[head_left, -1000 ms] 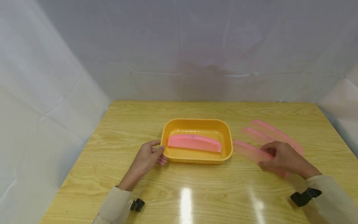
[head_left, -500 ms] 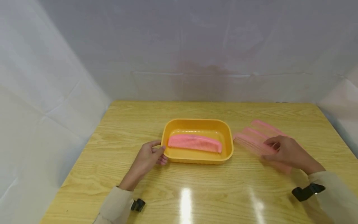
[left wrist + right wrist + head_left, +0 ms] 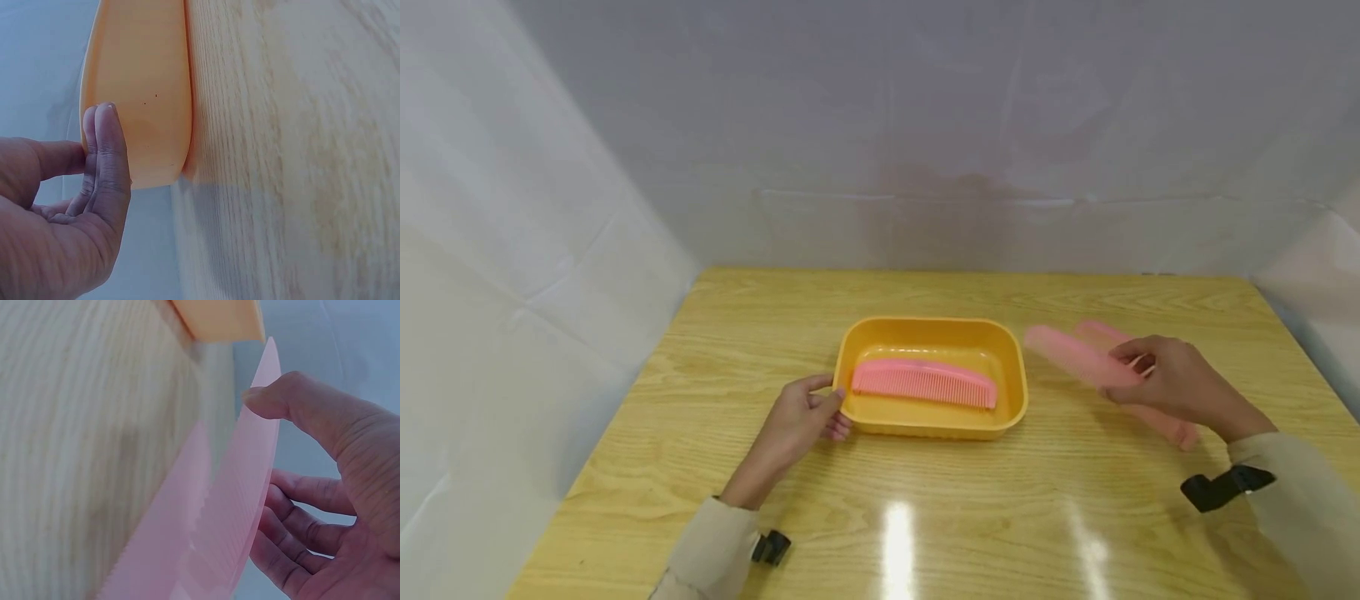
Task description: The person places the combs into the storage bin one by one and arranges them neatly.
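A pink comb [image 3: 1071, 356] is pinched in my right hand [image 3: 1176, 379], right of an orange-yellow plastic tray [image 3: 932, 431]. In the right wrist view, my thumb presses one face of this comb [image 3: 250, 456] and my fingers lie on the other side. Below it is another pink comb [image 3: 165, 512]; the head view shows part of a comb [image 3: 1103, 332] behind the held one. Whether more are hidden there, I cannot tell. My left hand [image 3: 790, 425] grips the tray's left rim, its fingers against the outer wall [image 3: 153, 112]. One pink comb [image 3: 925, 383] lies inside the tray.
Everything stands on a wood-grain table [image 3: 820, 508]. Pale sheeting [image 3: 880, 150] rises behind the table's far edge and along its sides. A dark strap mount [image 3: 1225, 487] sits at my right cuff, and another mount [image 3: 771, 547] at my left.
My right hand has moved up and slightly to the right in the head view, lifting the comb it pinches across the combs behind. My left hand and the tray have stayed almost still.
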Tool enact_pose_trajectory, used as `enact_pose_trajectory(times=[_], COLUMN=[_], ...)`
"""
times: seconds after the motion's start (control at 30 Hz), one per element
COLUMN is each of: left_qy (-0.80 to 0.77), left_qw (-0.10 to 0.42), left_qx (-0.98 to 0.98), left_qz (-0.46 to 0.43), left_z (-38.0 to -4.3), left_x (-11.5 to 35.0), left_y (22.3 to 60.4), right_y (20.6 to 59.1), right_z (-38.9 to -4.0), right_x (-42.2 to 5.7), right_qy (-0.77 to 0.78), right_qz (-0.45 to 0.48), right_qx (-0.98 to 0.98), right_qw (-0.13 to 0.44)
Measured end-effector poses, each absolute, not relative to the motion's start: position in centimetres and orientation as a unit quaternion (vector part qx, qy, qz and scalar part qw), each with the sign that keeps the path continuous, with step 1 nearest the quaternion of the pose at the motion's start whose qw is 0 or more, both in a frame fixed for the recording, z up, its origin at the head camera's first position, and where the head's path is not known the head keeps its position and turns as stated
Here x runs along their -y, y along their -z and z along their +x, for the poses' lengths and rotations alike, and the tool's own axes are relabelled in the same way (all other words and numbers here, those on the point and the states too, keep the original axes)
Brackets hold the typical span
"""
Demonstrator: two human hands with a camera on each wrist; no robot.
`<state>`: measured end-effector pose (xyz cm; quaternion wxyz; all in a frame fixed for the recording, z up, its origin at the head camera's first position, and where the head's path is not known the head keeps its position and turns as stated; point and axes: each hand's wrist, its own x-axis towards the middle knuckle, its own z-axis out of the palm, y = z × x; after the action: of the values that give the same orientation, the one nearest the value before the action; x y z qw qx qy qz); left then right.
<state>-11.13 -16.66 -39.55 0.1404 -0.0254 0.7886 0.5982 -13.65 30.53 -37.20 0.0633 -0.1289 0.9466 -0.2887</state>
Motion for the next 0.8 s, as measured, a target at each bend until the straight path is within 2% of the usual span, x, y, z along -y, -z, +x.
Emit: enact_pose_trajectory(times=[0.8], left_qy=[-0.601], left_qw=[0.136], left_qx=[-0.787], left_qz=[-0.028], left_z=[-11.1], left_x=[16.5], left_y=[39.5], right_y=[34.4], right_z=[-16.7], right_x=[-23.9], right_qy=[0.321], right_qz=[-0.185], right_qx=[-0.925], right_qw=[0.076])
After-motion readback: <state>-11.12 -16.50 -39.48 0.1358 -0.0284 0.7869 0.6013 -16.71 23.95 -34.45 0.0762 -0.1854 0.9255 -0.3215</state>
